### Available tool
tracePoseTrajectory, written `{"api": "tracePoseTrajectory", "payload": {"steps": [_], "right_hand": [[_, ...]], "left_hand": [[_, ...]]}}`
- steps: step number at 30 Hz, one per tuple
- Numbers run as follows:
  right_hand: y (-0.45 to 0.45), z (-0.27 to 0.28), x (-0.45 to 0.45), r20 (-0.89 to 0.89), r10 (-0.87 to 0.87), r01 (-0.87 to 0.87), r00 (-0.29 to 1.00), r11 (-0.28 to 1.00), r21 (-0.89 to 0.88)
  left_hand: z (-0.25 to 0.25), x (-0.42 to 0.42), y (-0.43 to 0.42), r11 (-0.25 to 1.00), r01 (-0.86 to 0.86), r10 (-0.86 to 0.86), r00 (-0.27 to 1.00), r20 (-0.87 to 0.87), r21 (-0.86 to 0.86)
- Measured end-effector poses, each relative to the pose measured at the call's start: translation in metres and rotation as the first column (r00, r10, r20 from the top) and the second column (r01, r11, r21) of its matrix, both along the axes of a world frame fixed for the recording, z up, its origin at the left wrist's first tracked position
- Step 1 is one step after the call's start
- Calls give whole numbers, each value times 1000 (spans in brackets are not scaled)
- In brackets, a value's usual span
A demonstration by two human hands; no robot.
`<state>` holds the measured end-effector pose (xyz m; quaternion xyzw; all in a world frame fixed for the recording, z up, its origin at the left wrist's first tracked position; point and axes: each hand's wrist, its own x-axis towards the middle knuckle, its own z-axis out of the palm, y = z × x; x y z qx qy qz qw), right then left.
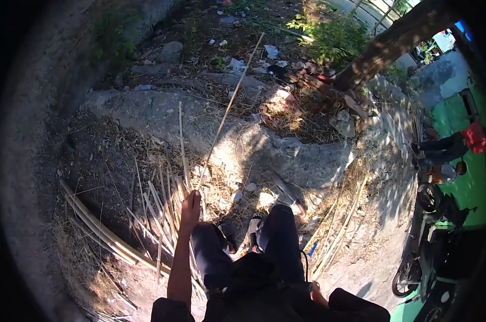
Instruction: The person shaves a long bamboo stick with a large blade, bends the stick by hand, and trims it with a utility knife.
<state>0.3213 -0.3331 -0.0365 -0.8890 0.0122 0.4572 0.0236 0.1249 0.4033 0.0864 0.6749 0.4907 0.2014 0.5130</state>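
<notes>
Left hand: fingers curled closed about the near end of a thin stick, just ahead of the left knee. Right hand: low by the right hip, mostly hidden by dark clothing; cannot tell whether it grips anything.

Stick slants up and forward from the fist, rightward in view, crossing in front of the stone ledge; its far tip shows against the littered ground behind. Whether it touches the ledge, cannot tell.

Step in hand, by my reading: one stick held out by its end, apart from the others. A next move would call for a firm grip near the butt and a steady wrist, since so long a piece should swing widely at the tip for little turn of the hand.

Edges: pale strips fan out just beside the left hand, so drawing the stick low that way could snag. Thick curved poles lie farther left. The ledge bounds the ground ahead; a leaning tree trunk stands beyond, to the right. More long poles lie right of the legs.

Room: most open above the ledge and over the pale ground at right, short of a parked motorcycle.
</notes>
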Motion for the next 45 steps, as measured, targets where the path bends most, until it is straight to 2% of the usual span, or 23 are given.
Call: {"api": "tracePoseTrajectory", "payload": {"steps": [2, 4, 7, 11, 12, 13, 14, 16, 17, 18, 20, 23, 24, 26, 29, 34, 38, 39, 40, 41, 42, 44, 45], "right_hand": [[-29, 19, -31, 68, 50, -53, 996, 997, 57], [-26, 56, -40, -400, -270, 440, 876, 788, 431], [43, 216, -80, -511, -583, 762, 631, 587, 272], [103, 335, -101, -579, -735, 935, 354, 258, 244], [109, 351, -103, -602, -747, 957, 281, 171, 235], [113, 365, -109, -620, -758, 971, 204, 78, 225], [118, 375, -113, -641, -755, 977, 135, -7, 214], [128, 394, -117, -692, -721, 964, -11, -191, 184], [129, 399, -118, -716, -694, 947, -77, -275, 164], [127, 404, -119, -734, -665, 921, -139, -359, 151], [123, 411, -110, -769, -590, 829, -246, -539, 148], [100, 422, -62, -763, -585, 607, -276, -721, 334], [80, 411, -39, -662, -724, 615, -193, -615, 494], [70, 433, -14, -466, -881, 798, 87, -218, 562], [56, 399, -69, -431, -893, 978, 130, 43, 206], [87, 377, -140, -632, -770, 990, -89, -139, 30], [90, 350, -114, -780, -552, 852, -295, -521, 46], [81, 341, -99, -846, -420, 749, -329, -661, 37], [68, 324, -81, -892, -304, 647, -336, -762, 16], [122, 412, -54, -789, -517, 449, -331, -822, 350], [100, 410, -16, -802, -538, 429, -260, -809, 403], [106, 470, 26, -542, -830, 616, 136, -358, 702], [103, 484, 36, -516, -816, 633, 261, -259, 730]], "left_hand": [[40, -35, 10, 990, 55, -46, 996, -76, 127], [83, -65, 3, 989, -24, 43, 991, -124, 145], [173, -104, -18, 1000, 20, -14, 968, -249, 20], [185, -181, -54, 963, -62, -12, 963, -271, -261], [205, -183, -62, 927, -103, 12, 969, -247, -360], [225, -191, -75, 979, -13, -55, 944, -324, -204], [198, -222, -78, 926, -41, -88, 943, -320, -376], [178, -252, -92, 959, -46, -55, 938, -341, -280], [188, -255, -106, 986, 146, -101, 912, -398, 83], [194, -256, -109, 986, 143, -98, 914, -393, 86], [212, -266, -114, 957, -68, -92, 851, -516, -283], [259, -251, -117, 828, -250, 38, 919, -393, -503], [262, -251, -115, 767, -294, 106, 935, -339, -570], [281, -234, -110, 734, -327, 155, 934, -321, -596], [278, -220, -91, 718, -367, 210, 924, -319, -592], [283, -205, -80, 801, -312, 184, 940, -287, -511], [304, -204, -86, 879, -185, 41, 947, -318, -439], [269, -225, -88, 957, -86, -4, 951, -310, -277], [229, -252, -88, 952, -54, -39, 955, -294, -301], [258, -241, -94, 927, -113, -11, 945, -328, -357], [293, -226, -98, 898, -167, 8, 932, -363, -408], [284, -242, -98, 926, -104, -39, 929, -368, -362], [277, -251, -95, 947, -49, -79, 922, -379, -317]]}}
